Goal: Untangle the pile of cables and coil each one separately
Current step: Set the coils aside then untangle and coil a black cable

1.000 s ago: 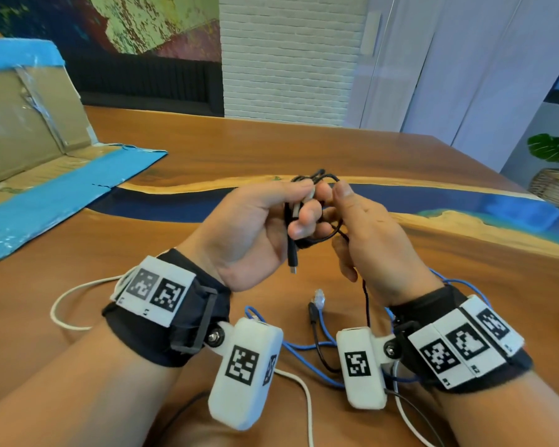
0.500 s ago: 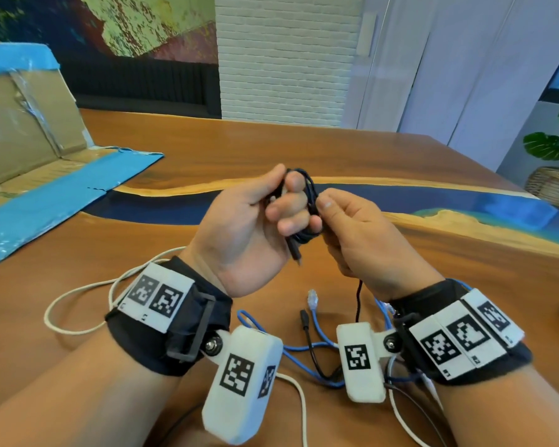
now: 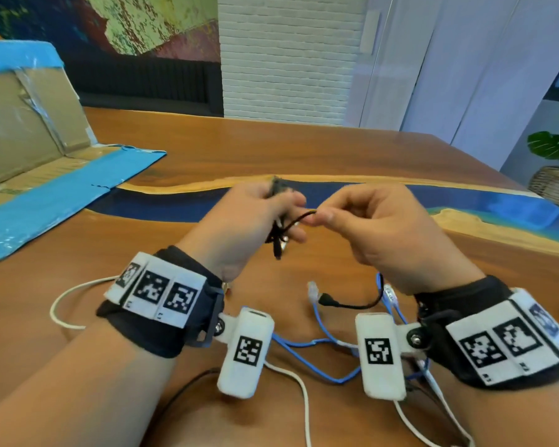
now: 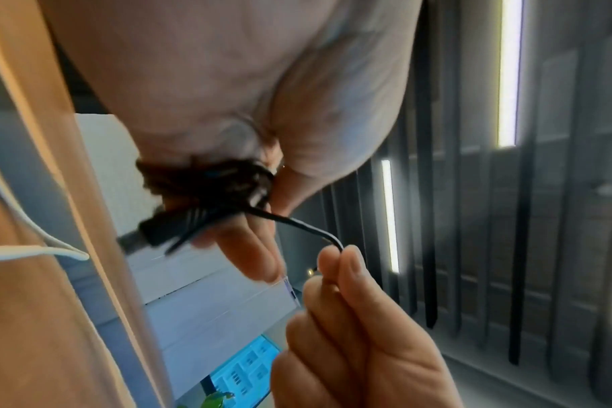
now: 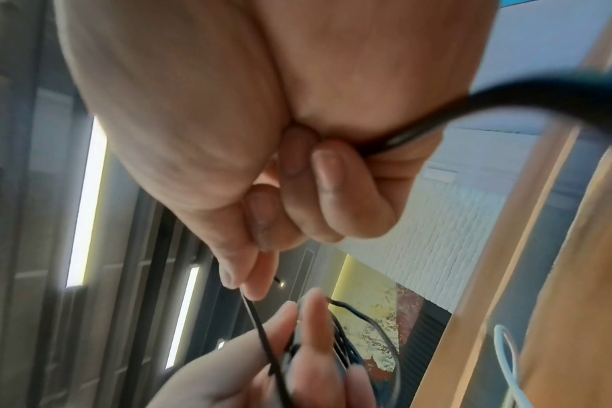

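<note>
My left hand [image 3: 259,214] grips a small coil of black cable [image 3: 279,230] [image 4: 207,185] held above the table, its USB plug [image 4: 147,232] sticking out below the fingers. My right hand [image 3: 346,217] pinches a strand of that black cable [image 4: 311,229] between thumb and forefinger, drawn taut to the right of the coil. In the right wrist view the strand [image 5: 262,339] runs from my fingertips down to the coil. Below the wrists a blue network cable [image 3: 317,346], a white cable [image 3: 78,291] and the black cable's loose end with its plug [image 3: 328,300] lie on the table.
The wooden table [image 3: 271,150] has a blue resin stripe [image 3: 162,204] across its middle. An opened cardboard box with blue tape [image 3: 33,140] lies at the left. A potted plant in a basket [image 3: 555,169] stands off the table at the right.
My right hand has drawn away to the right, pulling a black strand out from the coil. Earlier both hands were pressed together around the bundle.
</note>
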Available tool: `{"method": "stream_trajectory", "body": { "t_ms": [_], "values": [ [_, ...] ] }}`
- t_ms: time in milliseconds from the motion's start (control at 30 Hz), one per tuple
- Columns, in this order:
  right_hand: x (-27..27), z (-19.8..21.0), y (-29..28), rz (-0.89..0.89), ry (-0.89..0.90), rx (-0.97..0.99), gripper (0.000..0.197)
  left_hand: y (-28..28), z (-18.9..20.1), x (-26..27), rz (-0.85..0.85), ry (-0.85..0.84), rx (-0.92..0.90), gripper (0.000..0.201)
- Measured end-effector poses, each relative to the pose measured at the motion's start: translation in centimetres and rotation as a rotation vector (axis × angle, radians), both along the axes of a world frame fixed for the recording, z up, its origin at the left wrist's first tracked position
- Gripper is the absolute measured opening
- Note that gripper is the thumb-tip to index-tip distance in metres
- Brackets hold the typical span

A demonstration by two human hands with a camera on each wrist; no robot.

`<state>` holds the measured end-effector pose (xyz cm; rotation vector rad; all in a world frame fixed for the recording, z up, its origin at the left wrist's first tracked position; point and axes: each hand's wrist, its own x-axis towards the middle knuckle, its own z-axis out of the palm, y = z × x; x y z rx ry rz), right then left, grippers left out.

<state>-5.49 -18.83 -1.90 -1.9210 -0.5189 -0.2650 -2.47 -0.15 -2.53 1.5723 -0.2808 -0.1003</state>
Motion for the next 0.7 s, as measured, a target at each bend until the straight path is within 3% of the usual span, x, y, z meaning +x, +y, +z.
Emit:
{"method": "stream_trajectory", "body": {
  "t_ms": [100, 200, 333, 433, 700],
  "values": [
    [0.6, -0.1, -1.0, -0.008, -0.012, 0.124, 0.013, -0.5, -0.2, -0.7, -0.235, 0.020, 0.161, 0.039],
    [1.4, -0.7, -1.6, -0.038, 0.038, 0.195, 0.009, -0.3, 0.1, -1.2, -0.381, 0.129, 0.002, 0.051],
    [1.7, -1.1, -1.3, -0.076, 0.007, 0.136, 0.021, -0.2, 0.3, -1.2, -0.371, 0.209, -0.282, 0.046],
    [1.7, -1.5, -0.3, -0.111, 0.026, 0.116, 0.013, -0.7, 0.1, -1.1, -0.356, 0.267, -0.397, 0.047],
    [1.3, -2.6, 2.2, -0.085, 0.139, 0.355, 0.013, -1.4, -0.6, -1.0, -0.360, 0.342, -0.608, 0.047]
  ]
}}
